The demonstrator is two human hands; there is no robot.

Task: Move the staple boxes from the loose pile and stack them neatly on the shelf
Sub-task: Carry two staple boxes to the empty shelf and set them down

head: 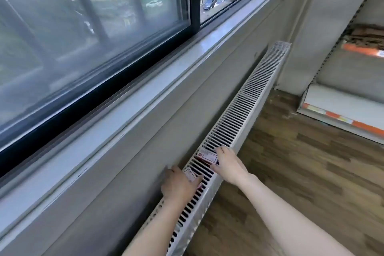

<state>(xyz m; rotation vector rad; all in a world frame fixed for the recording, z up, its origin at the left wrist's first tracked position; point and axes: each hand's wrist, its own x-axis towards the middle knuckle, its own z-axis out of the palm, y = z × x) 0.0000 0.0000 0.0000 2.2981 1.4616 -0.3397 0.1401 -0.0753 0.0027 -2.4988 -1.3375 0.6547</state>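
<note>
— Where are the staple boxes from where you stand?

— On the slatted top of the radiator [245, 110], the white one running under the window sill [128, 114], at its near end. I can make out two small red and white boxes lying flat on the grille. There may be more under the hands; I cannot tell.

— And the hands?

— Both are down on them. The left hand [176, 185] has its thumb and fingers curled round the nearer staple box [190, 173], gripping it from the wall side, so only the box's pale label shows. The right hand [227, 161] reaches in from the right and holds the farther staple box [207, 157], fingertips on its far edge and thumb along its near edge.

— Do the two boxes touch?

— No, a few dark slots of grille show between them.

— And the shelf?

— Far right, a pale shelf unit [340, 97] with orange price strips along its edges stands on the wood floor [291, 172], well apart from the hands. Something brownish sits on an upper level, too blurred to name.

— Anything else?

— A dark-framed window [195, 6] above, with parked cars outside.
</note>
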